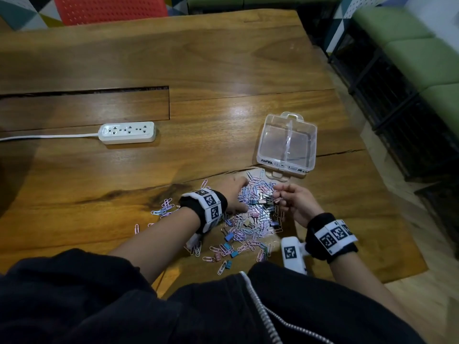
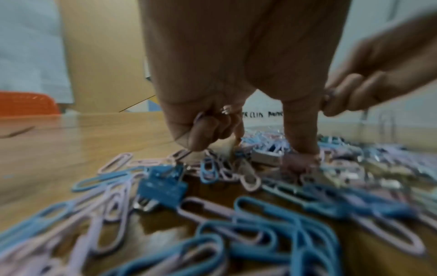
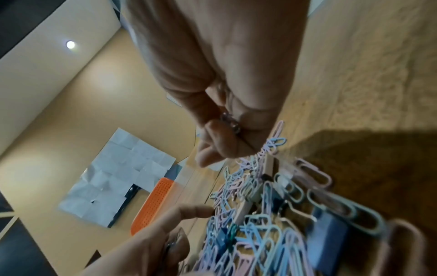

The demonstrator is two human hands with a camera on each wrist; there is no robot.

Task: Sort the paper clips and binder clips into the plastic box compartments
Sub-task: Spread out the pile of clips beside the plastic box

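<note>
Head view shows your left hand [image 1: 234, 194] lowered into the pile of paper clips [image 1: 250, 219] and binder clips [image 1: 227, 238] near the table's [image 1: 223, 70] front edge, toward its right side. Left wrist view shows those fingers [image 2: 201, 130] curled around a few clips, with the thumb [image 2: 299, 130] pressed down into the heap beside a blue binder clip [image 2: 162, 188]. Your right hand [image 1: 295, 201] hovers just over the pile's right side, its fingers [image 3: 222, 138] pinching a small metal clip [image 3: 230, 121]; which kind is too blurred to tell. The clear plastic box [image 1: 288, 142] sits just behind the pile, lid off, its 2 compartments holding nothing. A white power strip [image 1: 128, 132] lies well to the left.
</note>
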